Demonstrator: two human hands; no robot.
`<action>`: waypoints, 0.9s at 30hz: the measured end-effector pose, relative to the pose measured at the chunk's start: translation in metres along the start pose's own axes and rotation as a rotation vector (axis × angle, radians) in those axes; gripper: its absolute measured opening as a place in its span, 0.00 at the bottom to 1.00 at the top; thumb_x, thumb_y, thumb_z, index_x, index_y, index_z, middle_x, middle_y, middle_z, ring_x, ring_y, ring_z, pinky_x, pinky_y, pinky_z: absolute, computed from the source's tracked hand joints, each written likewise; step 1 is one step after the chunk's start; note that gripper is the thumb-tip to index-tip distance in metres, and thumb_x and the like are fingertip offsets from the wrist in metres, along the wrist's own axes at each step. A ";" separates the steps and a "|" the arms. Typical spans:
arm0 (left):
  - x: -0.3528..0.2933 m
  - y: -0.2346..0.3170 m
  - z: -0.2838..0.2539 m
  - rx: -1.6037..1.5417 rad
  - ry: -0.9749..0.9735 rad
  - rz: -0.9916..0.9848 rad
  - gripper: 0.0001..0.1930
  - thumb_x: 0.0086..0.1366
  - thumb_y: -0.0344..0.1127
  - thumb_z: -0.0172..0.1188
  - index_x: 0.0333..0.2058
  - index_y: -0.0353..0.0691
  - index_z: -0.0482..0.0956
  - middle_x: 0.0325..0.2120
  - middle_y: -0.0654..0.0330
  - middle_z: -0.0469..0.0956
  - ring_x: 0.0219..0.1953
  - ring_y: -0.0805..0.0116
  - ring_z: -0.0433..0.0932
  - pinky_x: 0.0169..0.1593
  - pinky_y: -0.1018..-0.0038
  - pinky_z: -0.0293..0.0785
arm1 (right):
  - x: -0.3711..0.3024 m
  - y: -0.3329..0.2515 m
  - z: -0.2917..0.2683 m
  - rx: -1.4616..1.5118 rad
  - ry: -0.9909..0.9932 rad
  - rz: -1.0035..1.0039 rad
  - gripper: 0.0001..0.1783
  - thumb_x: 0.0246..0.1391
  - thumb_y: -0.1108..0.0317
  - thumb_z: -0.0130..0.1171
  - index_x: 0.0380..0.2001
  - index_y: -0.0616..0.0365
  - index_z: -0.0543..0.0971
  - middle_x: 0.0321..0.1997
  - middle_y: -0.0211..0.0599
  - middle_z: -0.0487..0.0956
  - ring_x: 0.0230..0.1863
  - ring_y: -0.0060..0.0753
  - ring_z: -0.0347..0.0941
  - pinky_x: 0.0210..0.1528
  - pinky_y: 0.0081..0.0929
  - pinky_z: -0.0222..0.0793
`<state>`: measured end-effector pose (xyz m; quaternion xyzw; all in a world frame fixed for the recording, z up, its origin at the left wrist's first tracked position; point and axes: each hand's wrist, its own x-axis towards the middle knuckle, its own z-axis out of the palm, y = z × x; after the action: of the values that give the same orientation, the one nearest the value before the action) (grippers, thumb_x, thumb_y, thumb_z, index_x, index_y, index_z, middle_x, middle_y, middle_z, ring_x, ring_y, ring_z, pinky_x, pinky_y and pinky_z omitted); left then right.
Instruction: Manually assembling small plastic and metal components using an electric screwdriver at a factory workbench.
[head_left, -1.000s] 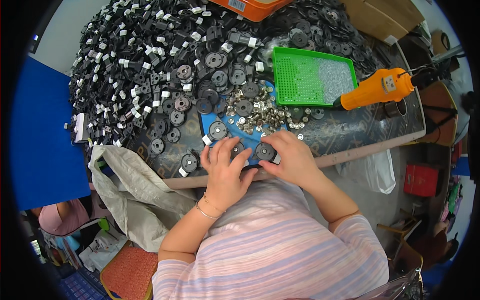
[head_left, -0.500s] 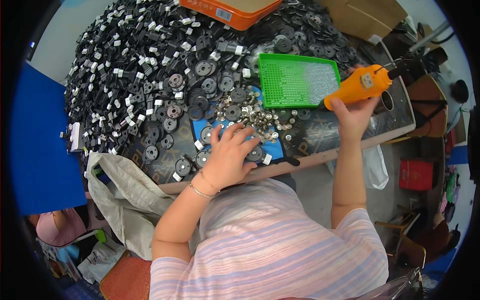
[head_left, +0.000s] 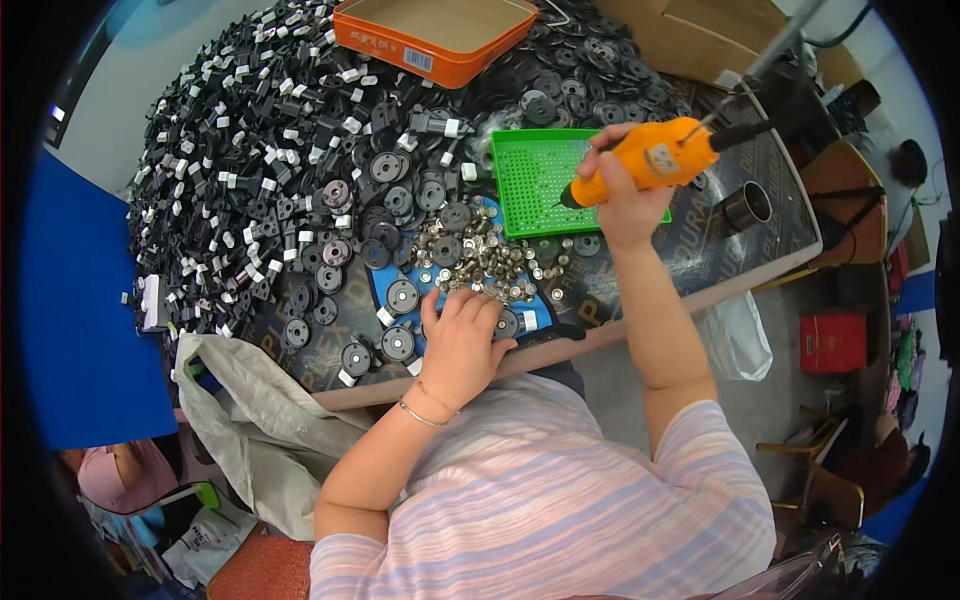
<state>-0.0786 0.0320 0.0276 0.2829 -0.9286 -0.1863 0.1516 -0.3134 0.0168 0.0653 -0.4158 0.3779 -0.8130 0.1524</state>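
Observation:
My right hand (head_left: 632,205) grips an orange electric screwdriver (head_left: 650,160), its dark tip pointing left over the green perforated tray (head_left: 520,170). Small silvery pieces lie in that tray, partly behind my hand. My left hand (head_left: 463,335) rests palm down by the table's near edge, thumb apart from the fingers; what lies beneath the palm is hidden. Black discs with white tabs surround it: one disc (head_left: 397,343) at its left, another disc (head_left: 507,322) by the thumb. Just beyond the fingertips, small round metal caps (head_left: 490,258) are heaped on a blue mat (head_left: 540,305).
A large heap of black parts with white ends (head_left: 240,170) covers the left. An orange tin box (head_left: 440,55) stands at the back, with more black discs (head_left: 600,80) beside it. A dark metal cup (head_left: 747,207) sits at right. Pale cloth (head_left: 240,400) hangs over the near-left edge.
My right hand has swung the screwdriver left, from beside the green tray to over it. My left hand's fingers have drawn closer together and sit slightly nearer the table edge.

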 end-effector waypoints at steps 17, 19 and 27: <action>0.000 -0.005 -0.002 -0.039 0.026 -0.027 0.23 0.44 0.42 0.70 0.41 0.45 0.78 0.42 0.66 0.77 0.52 0.62 0.67 0.60 0.48 0.46 | -0.007 0.018 0.006 0.049 -0.035 0.047 0.13 0.50 0.81 0.54 0.40 0.62 0.69 0.33 0.40 0.74 0.25 0.28 0.72 0.30 0.25 0.71; -0.001 -0.006 -0.001 -0.044 0.029 -0.012 0.23 0.43 0.42 0.70 0.41 0.45 0.78 0.42 0.67 0.77 0.53 0.61 0.67 0.61 0.47 0.45 | -0.007 0.017 0.005 0.071 -0.026 0.059 0.13 0.50 0.81 0.55 0.40 0.62 0.69 0.33 0.40 0.74 0.25 0.28 0.72 0.30 0.25 0.71; 0.001 -0.013 0.001 -0.054 0.021 -0.002 0.23 0.42 0.43 0.71 0.39 0.46 0.79 0.41 0.68 0.77 0.53 0.61 0.67 0.61 0.47 0.46 | -0.007 -0.026 0.006 0.139 -0.132 0.034 0.14 0.52 0.72 0.54 0.41 0.63 0.68 0.36 0.44 0.72 0.27 0.32 0.71 0.31 0.29 0.70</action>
<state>-0.0736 0.0223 0.0211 0.2815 -0.9214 -0.2083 0.1687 -0.3026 0.0346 0.0831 -0.4504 0.3168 -0.8054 0.2194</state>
